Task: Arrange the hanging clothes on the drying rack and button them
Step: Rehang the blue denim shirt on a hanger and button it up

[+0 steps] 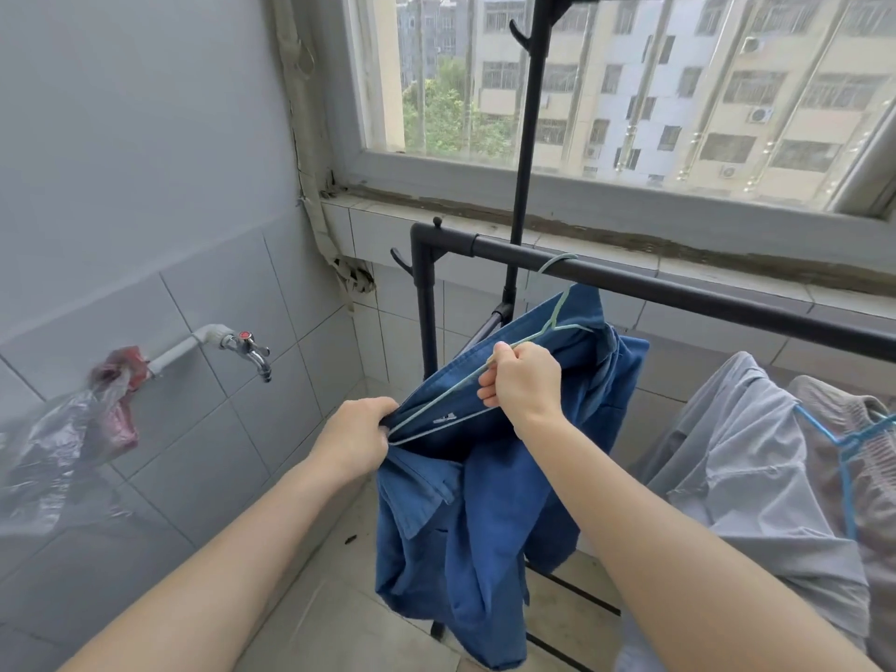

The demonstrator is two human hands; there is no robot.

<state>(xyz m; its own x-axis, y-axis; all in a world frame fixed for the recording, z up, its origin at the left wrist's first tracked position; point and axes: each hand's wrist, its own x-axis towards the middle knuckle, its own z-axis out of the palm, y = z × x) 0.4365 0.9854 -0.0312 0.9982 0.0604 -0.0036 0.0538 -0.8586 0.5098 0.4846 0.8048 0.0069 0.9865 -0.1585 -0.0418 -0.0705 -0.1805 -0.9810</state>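
Step in hand: arranging, not yet buttoning. You are seating the blue shirt (485, 526) on its pale green wire hanger (556, 312).

Location: the hanger's hook sits over the black lower rail of the drying rack (679, 295), towards the rail's left end, near the corner post. The shirt hangs below it, tilted, with the near shoulder low and its front loose.

Hands: your left hand (356, 431) is closed on the shirt's fabric at the near tip of the hanger. Your right hand (523, 380) is curled round the hanger's wire higher up and steadies it.

Adjacent: a grey shirt (756, 477) on a blue hanger (843, 443) lies further right along the same rack, close to the blue shirt.

Assessment: the shoulder does not appear to be fully seated. The next move calls for drawing the fabric over the hanger tip while the wire is held firm, then levelling the collar. Only then should you bring the front edges together and button from the top. No buttons are visible from here.

Markings: one small white label (445, 418) shows inside the neck. Its print is too small to read. No brand is visible.
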